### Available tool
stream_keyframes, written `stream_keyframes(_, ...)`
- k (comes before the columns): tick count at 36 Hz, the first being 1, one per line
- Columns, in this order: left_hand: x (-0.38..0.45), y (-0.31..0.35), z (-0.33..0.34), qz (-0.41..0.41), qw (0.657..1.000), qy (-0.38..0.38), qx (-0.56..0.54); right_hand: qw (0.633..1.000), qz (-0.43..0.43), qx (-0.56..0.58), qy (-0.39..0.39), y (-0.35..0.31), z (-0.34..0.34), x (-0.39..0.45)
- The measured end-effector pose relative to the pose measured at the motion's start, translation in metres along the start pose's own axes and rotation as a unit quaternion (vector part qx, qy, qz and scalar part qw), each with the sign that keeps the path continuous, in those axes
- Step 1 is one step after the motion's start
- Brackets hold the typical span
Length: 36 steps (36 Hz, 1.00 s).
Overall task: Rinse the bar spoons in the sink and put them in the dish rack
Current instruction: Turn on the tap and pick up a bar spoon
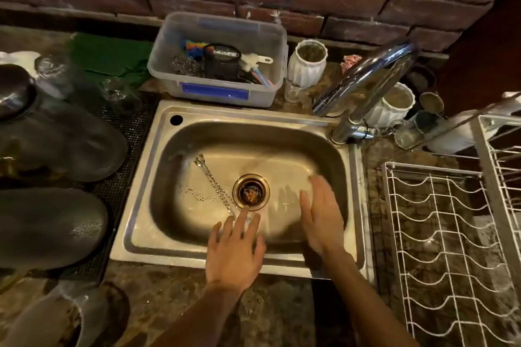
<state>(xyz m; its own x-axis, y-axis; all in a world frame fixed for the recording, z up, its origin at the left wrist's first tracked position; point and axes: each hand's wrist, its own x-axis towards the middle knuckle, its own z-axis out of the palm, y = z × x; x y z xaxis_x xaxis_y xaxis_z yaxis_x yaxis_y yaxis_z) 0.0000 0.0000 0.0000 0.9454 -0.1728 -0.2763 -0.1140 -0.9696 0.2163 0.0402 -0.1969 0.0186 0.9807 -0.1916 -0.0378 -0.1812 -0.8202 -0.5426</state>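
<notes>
Twisted-handle bar spoons [215, 183] lie on the bottom of the steel sink [158, 177], slanting from upper left down toward the drain [251, 191]. My left hand [235, 251] hovers over the sink's front edge, fingers spread and straight, fingertips just above the lower ends of the spoons. My right hand [321, 220] is inside the sink to the right of the drain, fingers straight, holding nothing. The white wire dish rack [439, 234] stands on the counter to the right of the sink.
A chrome tap [366, 84] arches over the sink's back right corner; no water shows. A clear plastic tub [220, 59] of cleaning tools sits behind the sink. White vases [308, 63] and glasses stand by the tap. Dark bowls [56, 144] lie on a mat to the left.
</notes>
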Motion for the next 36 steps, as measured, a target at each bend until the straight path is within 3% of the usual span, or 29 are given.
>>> stream_keyframes(5,0.002,-0.002,0.001,0.009,1.000,0.007,0.009,0.977,0.065,0.150,0.138,0.014,-0.021,0.049)
stream_keyframes(8,0.001,-0.003,0.002,0.015,1.000,0.007,0.019,0.947,0.163,0.204,0.189,0.027,-0.030,0.083)
stream_keyframes(13,0.001,-0.003,0.001,0.025,1.000,0.015,0.006,0.844,0.288,0.395,0.220,0.045,-0.042,0.131)
stream_keyframes(16,0.001,-0.003,0.002,0.023,0.999,0.021,0.007,0.786,0.306,0.486,0.230,0.052,-0.044,0.150)
stream_keyframes(23,0.002,-0.003,0.002,0.016,1.000,0.001,0.006,0.807,0.317,0.413,0.279,0.056,-0.036,0.166)
stream_keyframes(30,0.002,-0.002,0.001,0.011,1.000,0.000,0.005,0.768,0.349,0.437,0.311,0.054,-0.037,0.179)
stream_keyframes(36,0.001,-0.003,0.000,0.007,1.000,0.004,0.003,0.769,0.353,0.436,0.308,0.055,-0.040,0.182)
